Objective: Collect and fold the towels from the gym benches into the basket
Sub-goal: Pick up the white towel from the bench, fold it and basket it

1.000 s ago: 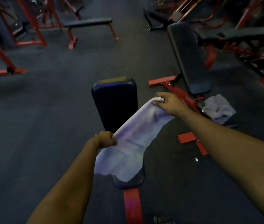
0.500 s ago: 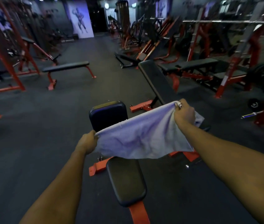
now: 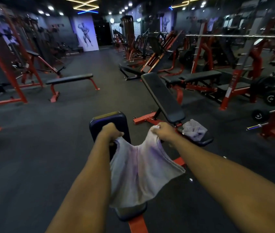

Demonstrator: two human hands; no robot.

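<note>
A pale grey towel (image 3: 140,174) hangs in front of me over a black padded bench (image 3: 109,121) with a red frame. My left hand (image 3: 112,132) grips its upper left corner and my right hand (image 3: 164,132) grips its upper right corner. The cloth sags between the two hands and drapes down over the bench seat. A second crumpled towel (image 3: 194,129) lies on the seat of the inclined bench (image 3: 162,96) just to the right. No basket is in view.
A flat bench (image 3: 69,79) stands at the left middle. Red racks, weight plates and machines fill the right side and far wall. A barbell end (image 3: 255,126) lies on the floor at right. Dark rubber floor stretches between the benches.
My hands have come closer together, so the towel that was stretched flat now sags and hangs lower. The camera has tilted upward, showing more of the gym.
</note>
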